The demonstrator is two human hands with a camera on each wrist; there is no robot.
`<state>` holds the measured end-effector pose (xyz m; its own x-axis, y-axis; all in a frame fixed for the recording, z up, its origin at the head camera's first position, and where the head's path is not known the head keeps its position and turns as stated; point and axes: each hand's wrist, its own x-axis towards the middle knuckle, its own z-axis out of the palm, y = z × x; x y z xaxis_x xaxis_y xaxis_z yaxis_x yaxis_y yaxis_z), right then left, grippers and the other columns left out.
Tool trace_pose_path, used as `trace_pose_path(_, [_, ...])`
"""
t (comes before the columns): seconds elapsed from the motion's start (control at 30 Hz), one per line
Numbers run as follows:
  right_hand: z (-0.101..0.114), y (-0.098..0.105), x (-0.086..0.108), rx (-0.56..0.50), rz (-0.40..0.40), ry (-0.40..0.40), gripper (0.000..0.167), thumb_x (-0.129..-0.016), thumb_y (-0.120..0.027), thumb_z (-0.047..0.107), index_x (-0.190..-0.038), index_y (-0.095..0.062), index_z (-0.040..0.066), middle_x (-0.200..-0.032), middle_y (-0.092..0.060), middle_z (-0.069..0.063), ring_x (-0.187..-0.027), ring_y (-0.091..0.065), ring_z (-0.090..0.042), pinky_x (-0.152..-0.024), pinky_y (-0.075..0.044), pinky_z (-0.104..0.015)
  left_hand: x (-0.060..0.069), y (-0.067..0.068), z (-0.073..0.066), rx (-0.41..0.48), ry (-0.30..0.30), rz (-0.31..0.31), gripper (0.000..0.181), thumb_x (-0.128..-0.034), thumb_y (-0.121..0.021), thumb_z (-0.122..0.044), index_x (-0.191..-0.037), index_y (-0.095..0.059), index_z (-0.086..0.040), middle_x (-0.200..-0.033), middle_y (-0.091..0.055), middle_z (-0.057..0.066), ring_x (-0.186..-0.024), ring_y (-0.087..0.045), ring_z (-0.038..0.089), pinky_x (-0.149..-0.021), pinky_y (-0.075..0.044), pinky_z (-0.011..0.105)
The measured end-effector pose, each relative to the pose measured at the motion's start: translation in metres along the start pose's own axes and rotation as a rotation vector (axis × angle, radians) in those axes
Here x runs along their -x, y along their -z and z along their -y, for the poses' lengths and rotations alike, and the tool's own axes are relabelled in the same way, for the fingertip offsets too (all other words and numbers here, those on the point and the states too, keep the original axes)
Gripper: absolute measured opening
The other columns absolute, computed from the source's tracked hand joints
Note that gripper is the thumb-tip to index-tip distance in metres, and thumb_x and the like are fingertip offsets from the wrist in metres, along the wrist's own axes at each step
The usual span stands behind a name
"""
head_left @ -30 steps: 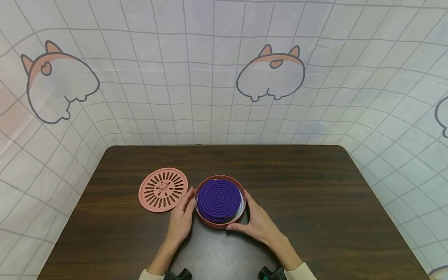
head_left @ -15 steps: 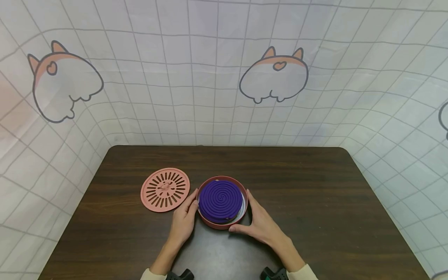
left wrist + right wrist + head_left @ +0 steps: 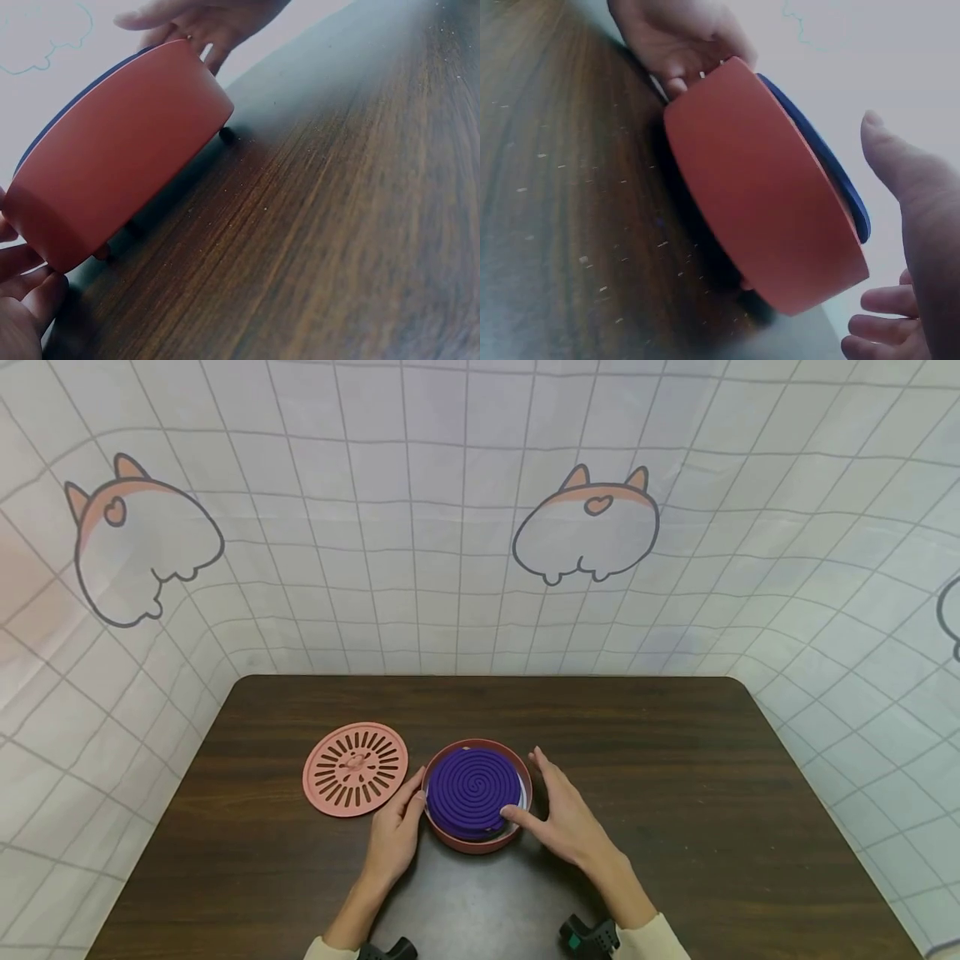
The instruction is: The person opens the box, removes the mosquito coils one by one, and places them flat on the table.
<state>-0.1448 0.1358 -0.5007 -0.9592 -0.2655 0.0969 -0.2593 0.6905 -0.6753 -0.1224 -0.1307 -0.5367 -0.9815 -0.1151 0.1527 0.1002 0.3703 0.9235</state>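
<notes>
A purple coil (image 3: 473, 793) sat inside a round red box (image 3: 127, 142) on the worktop (image 3: 712, 793), straight ahead of a person and between two bare hands. The left hand (image 3: 393, 835) grasped the box at its left side, fingers against the wall. The right hand (image 3: 567, 827) held nothing: its thumb (image 3: 904, 161) and fingers were spread, apart from the box in the right wrist view, while from above the thumb pointed at the coil's near right edge. Coil and box were both round, so neither offered a long axis. The coil stood above the rim and lay toward the left wall, leaving a white layer (image 3: 523, 795) showing at the right. That gap faced the right hand, which appeared the better placed for the coil's edge; the left was the nearer to the box. A pink lid (image 3: 356, 763) lay flat just left of the box, by the left hand's fingertips.
</notes>
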Motion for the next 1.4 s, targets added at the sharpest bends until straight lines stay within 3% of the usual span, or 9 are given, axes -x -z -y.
trace_pose_path(0.3, [0.009, -0.002, -0.01, 0.037, -0.046, 0.066, 0.096, -0.086, -0.067, 0.063, -0.158, -0.03, 0.012, -0.151, -0.046, -0.007, -0.138, -0.044, -0.025, -0.111, -0.042, -0.053, 0.0, 0.0, 0.002, 0.004, 0.008, 0.001, 0.04, -0.1045, -0.053, -0.023, -0.144, -0.056, -0.016, -0.145, -0.058, 0.001, -0.136, -0.052, 0.017, -0.112, -0.042, 0.044])
trace_pose_path(0.53, [0.015, -0.002, -0.018, 0.046, -0.068, 0.075, 0.088, -0.087, -0.068, 0.06, -0.153, -0.042, 0.009, -0.133, -0.051, -0.007, -0.121, -0.044, -0.022, -0.098, -0.049, -0.046, 0.0, -0.001, 0.002, 0.011, 0.004, 0.002, 0.04, -0.1046, -0.053, -0.024, -0.144, -0.057, -0.015, -0.144, -0.059, 0.001, -0.136, -0.052, 0.016, -0.112, -0.042, 0.045])
trace_pose_path(1.0, [0.019, -0.006, -0.033, 0.121, -0.102, 0.102, 0.051, -0.092, -0.069, 0.042, -0.127, -0.068, 0.005, -0.094, -0.053, -0.002, -0.094, -0.042, -0.018, -0.079, -0.037, -0.032, 0.0, -0.001, 0.003, 0.02, -0.007, -0.003, 0.04, -0.1043, -0.053, -0.022, -0.143, -0.057, -0.015, -0.143, -0.06, 0.002, -0.135, -0.053, 0.016, -0.111, -0.042, 0.045])
trace_pose_path(1.4, [0.018, -0.007, -0.037, 0.121, -0.121, 0.143, 0.039, -0.092, -0.071, 0.032, -0.119, -0.071, 0.004, -0.09, -0.057, -0.003, -0.088, -0.043, -0.015, -0.078, -0.037, -0.032, 0.0, -0.002, 0.002, 0.017, -0.007, -0.02, 0.039, -0.1038, -0.054, -0.022, -0.142, -0.059, -0.014, -0.142, -0.061, 0.001, -0.134, -0.054, 0.015, -0.111, -0.044, 0.041])
